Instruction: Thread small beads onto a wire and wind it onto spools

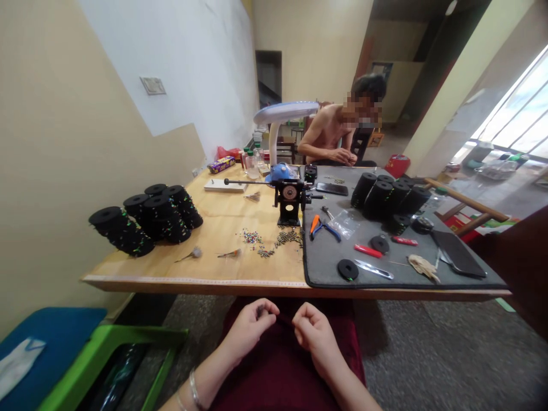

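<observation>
Left hand [248,328] curled, fingertips pinching a small dark item [260,310], too small to identify; right hand [314,332] closed to a pinch, contents unclear. Both over maroon cloth [278,365]. Beyond: wooden table [192,282], grey mat [325,274], orange-handled pliers [315,227], black spools [385,197], hand-crank winder [289,200], seated co-worker [329,134].

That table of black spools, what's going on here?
The person's left hand pinches something small and dark above their dark red lap, and the right hand sits close beside it, just below the edge of the wooden table. Black spools and scattered beads lie on it. Across it, a co-worker bends over their own hands.
</observation>
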The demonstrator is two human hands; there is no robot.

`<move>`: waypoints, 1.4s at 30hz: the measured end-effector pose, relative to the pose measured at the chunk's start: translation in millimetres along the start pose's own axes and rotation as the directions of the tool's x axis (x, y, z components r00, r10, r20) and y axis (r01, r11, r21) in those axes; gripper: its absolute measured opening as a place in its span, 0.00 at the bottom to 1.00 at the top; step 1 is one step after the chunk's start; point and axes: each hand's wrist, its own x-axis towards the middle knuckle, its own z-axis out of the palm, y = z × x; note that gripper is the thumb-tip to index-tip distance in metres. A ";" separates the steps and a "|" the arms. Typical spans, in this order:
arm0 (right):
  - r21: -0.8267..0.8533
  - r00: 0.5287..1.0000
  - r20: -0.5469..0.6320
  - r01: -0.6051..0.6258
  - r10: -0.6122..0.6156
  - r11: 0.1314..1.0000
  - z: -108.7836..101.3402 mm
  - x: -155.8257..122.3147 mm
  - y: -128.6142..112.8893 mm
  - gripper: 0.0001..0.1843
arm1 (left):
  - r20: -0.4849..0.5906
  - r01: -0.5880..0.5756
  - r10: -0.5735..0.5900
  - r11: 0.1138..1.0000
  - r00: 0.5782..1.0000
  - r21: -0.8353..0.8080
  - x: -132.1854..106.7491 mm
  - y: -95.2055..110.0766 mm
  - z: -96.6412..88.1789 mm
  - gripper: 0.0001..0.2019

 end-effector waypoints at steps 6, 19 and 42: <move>-0.083 0.998 0.048 0.044 -0.040 0.996 -0.3 -1.0 -0.2 0.11 | 0.095 0.031 -0.019 0.991 0.995 -0.130 2.4 8.5 12.6 0.11; -0.220 0.987 0.163 0.031 0.005 0.975 4.5 4.2 -5.6 0.15 | 0.003 -0.182 0.187 0.956 0.982 0.229 -3.9 17.3 14.8 0.09; 0.044 0.999 -0.026 -0.017 0.018 0.999 -3.8 7.6 9.2 0.21 | 0.158 0.181 -0.126 0.895 0.979 -0.408 -0.2 1.5 20.4 0.14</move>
